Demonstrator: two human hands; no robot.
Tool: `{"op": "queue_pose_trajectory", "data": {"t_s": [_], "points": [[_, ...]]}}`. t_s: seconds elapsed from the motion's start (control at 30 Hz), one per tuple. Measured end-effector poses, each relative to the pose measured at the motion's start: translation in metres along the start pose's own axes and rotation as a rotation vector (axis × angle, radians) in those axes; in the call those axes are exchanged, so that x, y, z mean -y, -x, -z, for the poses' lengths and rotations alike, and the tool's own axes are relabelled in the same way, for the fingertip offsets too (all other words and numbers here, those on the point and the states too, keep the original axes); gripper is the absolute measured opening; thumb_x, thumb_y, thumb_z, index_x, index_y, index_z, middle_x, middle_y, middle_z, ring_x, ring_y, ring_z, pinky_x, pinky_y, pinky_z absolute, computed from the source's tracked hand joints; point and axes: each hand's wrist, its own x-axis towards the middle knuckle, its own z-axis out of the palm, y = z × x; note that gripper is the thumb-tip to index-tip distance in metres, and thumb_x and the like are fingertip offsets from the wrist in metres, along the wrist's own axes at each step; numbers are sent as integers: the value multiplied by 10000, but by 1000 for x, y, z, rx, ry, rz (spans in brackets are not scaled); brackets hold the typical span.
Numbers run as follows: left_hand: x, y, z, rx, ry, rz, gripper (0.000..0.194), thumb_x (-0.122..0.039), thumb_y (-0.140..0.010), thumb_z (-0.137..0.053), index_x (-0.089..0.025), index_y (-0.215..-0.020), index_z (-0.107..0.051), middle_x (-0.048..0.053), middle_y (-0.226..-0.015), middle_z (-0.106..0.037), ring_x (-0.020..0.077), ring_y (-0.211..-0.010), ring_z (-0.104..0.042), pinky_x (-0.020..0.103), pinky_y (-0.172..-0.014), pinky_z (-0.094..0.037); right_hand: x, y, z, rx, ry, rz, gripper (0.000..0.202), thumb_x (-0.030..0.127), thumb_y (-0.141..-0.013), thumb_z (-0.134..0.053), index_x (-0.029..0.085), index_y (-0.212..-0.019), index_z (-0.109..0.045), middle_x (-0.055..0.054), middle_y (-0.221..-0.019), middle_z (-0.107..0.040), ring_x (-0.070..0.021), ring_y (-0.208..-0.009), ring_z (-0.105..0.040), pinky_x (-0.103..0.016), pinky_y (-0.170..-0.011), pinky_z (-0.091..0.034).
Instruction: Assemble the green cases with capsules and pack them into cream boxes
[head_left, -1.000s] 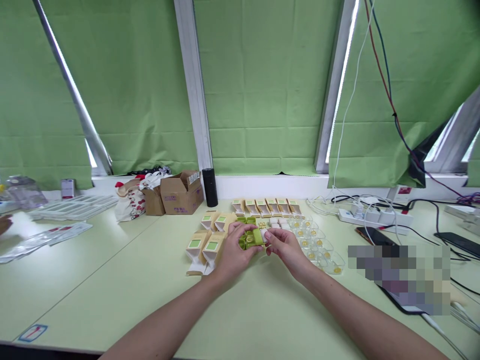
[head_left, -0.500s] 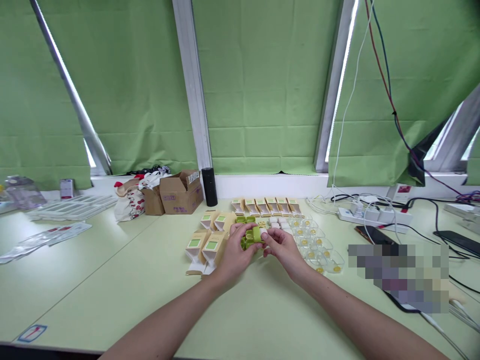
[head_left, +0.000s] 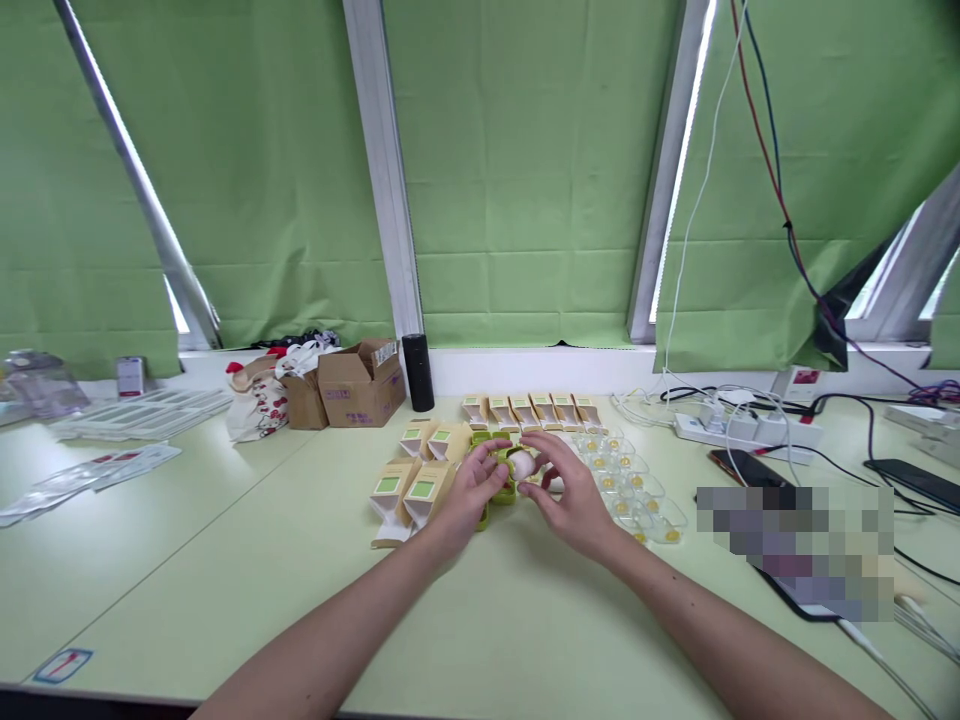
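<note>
My left hand (head_left: pixel 474 490) is closed on a small green case (head_left: pixel 513 453), mostly hidden by my fingers. A white rounded piece (head_left: pixel 522 464) shows at the case's right side, facing me. My right hand (head_left: pixel 570 492) curves around that white piece, with its thumb below and forefinger above. Several green cases (head_left: pixel 507 493) lie on the table under and behind my hands. To the left stand open cream cartons (head_left: pixel 423 490) with green labels. Right of my hands are clear plastic shells (head_left: pixel 637 482) with yellow round centres.
A row of cream cartons (head_left: pixel 531 412) stands at the back. Behind to the left are a cardboard box (head_left: pixel 361 388) and a black cylinder (head_left: pixel 418 374). A power strip (head_left: pixel 750 432) with tangled cables and a dark phone (head_left: pixel 742 468) lie to the right.
The green case has been turned, so its white rounded piece now faces me. My right fingers have spread wider and risen around it; my left hand has shifted slightly.
</note>
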Motion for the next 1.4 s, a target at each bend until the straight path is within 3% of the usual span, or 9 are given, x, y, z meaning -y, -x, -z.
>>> {"op": "queue_pose_trajectory", "data": {"t_s": [0.13, 0.47, 0.67, 0.8, 1.17, 1.4], "points": [[2, 1, -1, 24, -14, 57, 566, -673, -872, -764, -255, -1248, -700, 100, -1181, -734, 236, -1007, -711, 368, -925, -564, 1, 2, -1, 51, 53, 57, 439, 230, -940, -699, 356, -1360, -722, -84, -1439, -693, -331, -1238, -672, -387, -762, -583], [6, -2, 1, -2, -58, 22, 557, -679, -867, -771, -255, -1227, -741, 74, -1123, -741, 208, -960, -680, 309, -842, -531, -3, 5, -1, 25, 148, 109, 419, 279, -954, -739, 368, -1363, -712, -85, -1365, -750, -356, -1136, -708, -520, -915, -583], [6, -1, 0, 1, -4, 23, 590, -646, -859, -802, -256, -1295, -723, 87, -1200, -740, 224, -1054, -678, 332, -947, -521, -2, 4, -2, 48, 164, 220, 408, 227, -1017, -636, 319, -1414, -651, -115, -1378, -729, -330, -1123, -695, -463, -780, -627], [5, 0, -1, 8, 44, 31, 588, -608, -866, -819, -232, -1307, -721, 107, -1244, -737, 230, -1103, -679, 329, -970, -506, -3, 4, -3, 49, 245, 328, 406, 185, -1040, -573, 275, -1437, -587, -140, -1362, -721, -314, -1164, -691, -485, -839, -653], [1, 1, -3, 6, 43, 7, 582, -580, -863, -836, -220, -1304, -718, 114, -1262, -752, 246, -1153, -696, 341, -1000, -516, -5, 4, -2, 42, 253, 339, 416, 147, -1031, -567, 265, -1429, -554, -137, -1322, -713, -281, -1102, -704, -421, -794, -691], [3, 1, -4, -28, -152, -45, 606, -664, -896, -749, -236, -1324, -718, 126, -1317, -730, 282, -1255, -671, 414, -1087, -520, -10, 4, -4, -9, 329, 384, 394, 145, -1018, -595, 247, -1398, -570, -143, -1308, -740, -302, -1154, -711, -465, -846, -689]]}}
